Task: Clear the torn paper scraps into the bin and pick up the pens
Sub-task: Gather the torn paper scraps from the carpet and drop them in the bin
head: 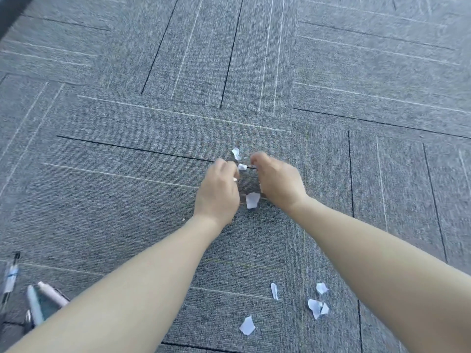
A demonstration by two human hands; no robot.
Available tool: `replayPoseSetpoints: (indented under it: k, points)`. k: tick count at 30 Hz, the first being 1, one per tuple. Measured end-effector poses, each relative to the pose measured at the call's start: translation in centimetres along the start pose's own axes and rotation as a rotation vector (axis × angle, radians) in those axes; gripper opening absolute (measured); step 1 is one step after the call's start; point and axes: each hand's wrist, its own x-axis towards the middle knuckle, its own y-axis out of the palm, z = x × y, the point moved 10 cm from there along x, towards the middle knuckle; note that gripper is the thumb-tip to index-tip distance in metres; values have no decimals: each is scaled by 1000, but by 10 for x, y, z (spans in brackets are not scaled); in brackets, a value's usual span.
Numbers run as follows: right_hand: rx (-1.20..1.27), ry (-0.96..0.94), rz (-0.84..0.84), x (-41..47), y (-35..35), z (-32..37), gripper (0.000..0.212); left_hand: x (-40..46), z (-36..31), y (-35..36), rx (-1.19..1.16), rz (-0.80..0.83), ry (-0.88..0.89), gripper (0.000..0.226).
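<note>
At the far left, low on the carpet (127,149), the pens (38,299) lie in a loose cluster. My left hand (219,189) reaches out over the floor, fingers (224,165) curled together — a white bit shows at them, though I cannot tell if it is held. A small scrap (242,166) sits between my hands, a larger scrap (252,200) nearer the wrists. My right hand (277,182) curls beside it. More torn scraps (317,305) lie lower right.
</note>
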Motion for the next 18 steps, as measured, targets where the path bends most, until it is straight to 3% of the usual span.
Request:
replayPoseSetpoints:
  k: [2,4,6,9,11,13,16,18]
  points:
    - [171,172,-117,-11,-14,-22,20,9,3,1,71,-7,-5,43]
    - [227,261,-171,-21,-21,-37,27,14,1,22,181,172,38,72]
    - [200,231,-172,-27,-23,-40,32,12,-2,47,295,350,120,98]
    - [10,65,-39,-32,-11,-27,48,9,0,59,393,409,168,116]
    - [-146,-41,7,-35,-1,-18,51,8,-5,60,433,393,215,114]
    - [-189,-50,2,-29,-1,-16,40,7,-16,59,478,329,292,99]
    - [-175,-66,18,-15,-2,-14,26,14,-27,48,459,168,289,56]
    - [-172,-61,68,-8,-3,-16,28,21,-25,38,428,89,222,33]
